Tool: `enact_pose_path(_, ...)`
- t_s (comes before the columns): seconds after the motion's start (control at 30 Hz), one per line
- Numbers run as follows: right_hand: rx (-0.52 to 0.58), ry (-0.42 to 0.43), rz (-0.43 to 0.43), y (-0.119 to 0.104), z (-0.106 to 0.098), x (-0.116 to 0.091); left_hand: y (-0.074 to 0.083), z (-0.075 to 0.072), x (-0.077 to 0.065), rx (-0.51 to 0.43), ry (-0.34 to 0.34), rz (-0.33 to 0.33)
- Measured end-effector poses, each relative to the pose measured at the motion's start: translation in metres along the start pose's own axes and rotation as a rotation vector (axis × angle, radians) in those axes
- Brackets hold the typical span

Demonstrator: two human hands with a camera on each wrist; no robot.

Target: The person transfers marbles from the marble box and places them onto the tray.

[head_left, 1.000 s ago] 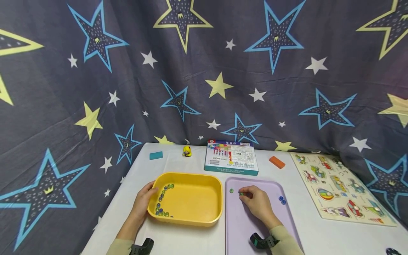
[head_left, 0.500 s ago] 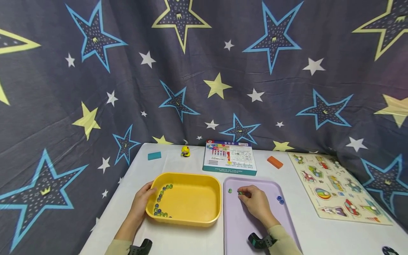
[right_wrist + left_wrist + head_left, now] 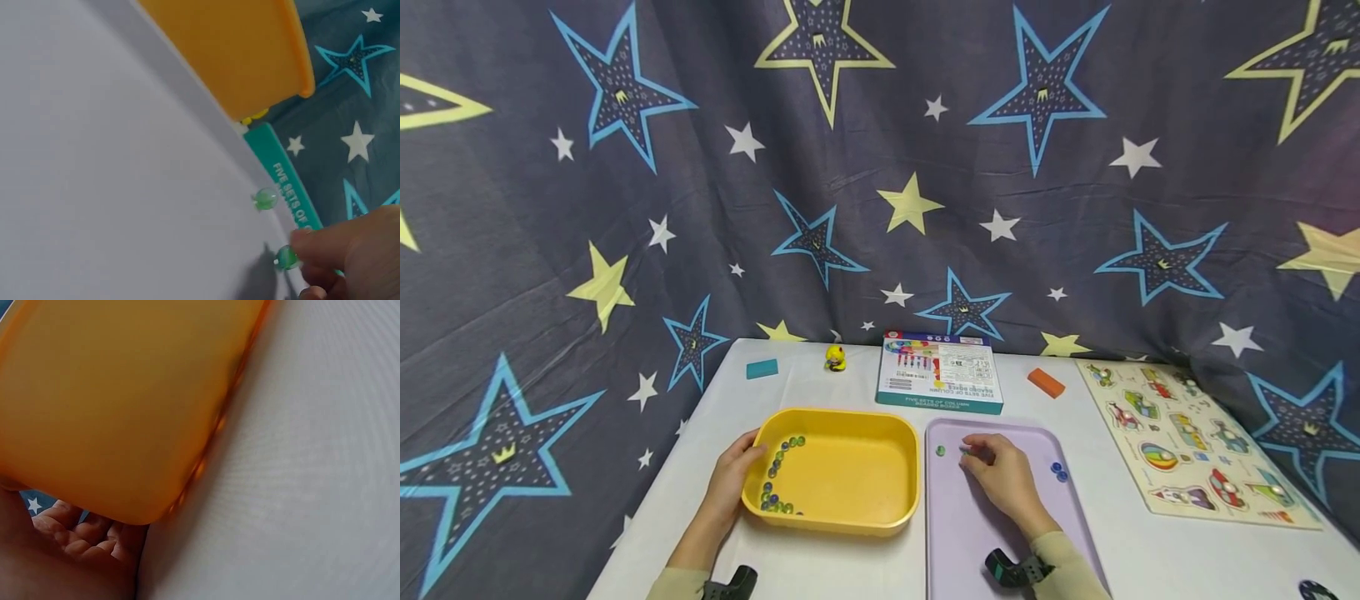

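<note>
My left hand [image 3: 727, 478] grips the left end of a yellow bin [image 3: 850, 525], its thumb over the rim. In the left wrist view, curled fingers [image 3: 94, 537] show by the bin's lower edge. Several green and blue marbles [image 3: 772, 489] lie along the bin's left side. Over a lilac tray [image 3: 970, 550], my right hand [image 3: 1004, 477] holds a green marble [image 3: 287, 257] at its fingertips. Another green marble [image 3: 940, 451] lies on the tray to the left of that hand. Two blue marbles [image 3: 1059, 472] sit near the tray's right edge.
Behind the tray lies a flat printed box [image 3: 940, 375]. A teal block [image 3: 762, 368], a yellow duck toy [image 3: 835, 358] and an orange block [image 3: 1046, 383] are spread along the back. At right lies a wooden picture puzzle [image 3: 1195, 450]; a starry curtain [image 3: 880, 167] hangs behind.
The right index finger has lifted slightly away from the thumb at the green marble. The left hand keeps its grip on the bin. The whole view has shifted slightly.
</note>
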State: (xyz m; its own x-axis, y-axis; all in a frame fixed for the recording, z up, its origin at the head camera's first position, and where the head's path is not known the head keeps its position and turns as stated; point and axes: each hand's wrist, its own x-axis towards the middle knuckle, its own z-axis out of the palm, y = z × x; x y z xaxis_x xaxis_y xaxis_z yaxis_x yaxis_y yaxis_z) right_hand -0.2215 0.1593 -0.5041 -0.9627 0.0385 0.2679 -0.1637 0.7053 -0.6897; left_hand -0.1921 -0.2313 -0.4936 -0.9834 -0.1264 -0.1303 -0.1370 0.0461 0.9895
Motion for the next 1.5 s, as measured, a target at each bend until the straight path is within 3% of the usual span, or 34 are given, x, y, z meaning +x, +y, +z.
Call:
enact_pose_path(0.2, 0.177, 0.061, 0.008, -0.013, -0.008, 0.001, 0.001, 0.001, 0.0, 0.003, 0.001, 0.004)
enact_pose_path(0.4, 0.319, 0.033, -0.031, -0.056, -0.014, -0.002, 0.001, 0.001, 0.0, 0.014, 0.006, -0.002)
enact_pose_path(0.6, 0.432, -0.118, -0.157, -0.1, -0.001, -0.012, 0.0, 0.0, -0.002, 0.016, 0.011, -0.01)
enact_pose_path(0.83, 0.434, -0.286, -0.285, -0.129, 0.029, -0.025, -0.001, 0.0, -0.001, 0.023, 0.015, -0.019)
enact_pose_path(1.03, 0.335, -0.511, -0.31, -0.148, 0.052, -0.025, -0.001, 0.0, 0.0, 0.018, 0.013, -0.015)
enact_pose_path(1.2, 0.296, -0.689, -0.271, -0.156, 0.075, -0.023, 0.0, 0.0, -0.002, 0.015, 0.019, -0.011)
enact_pose_path(1.5, 0.245, -0.868, -0.244, -0.163, 0.097, -0.021, 0.002, 0.001, -0.003, 0.014, 0.013, 0.003)
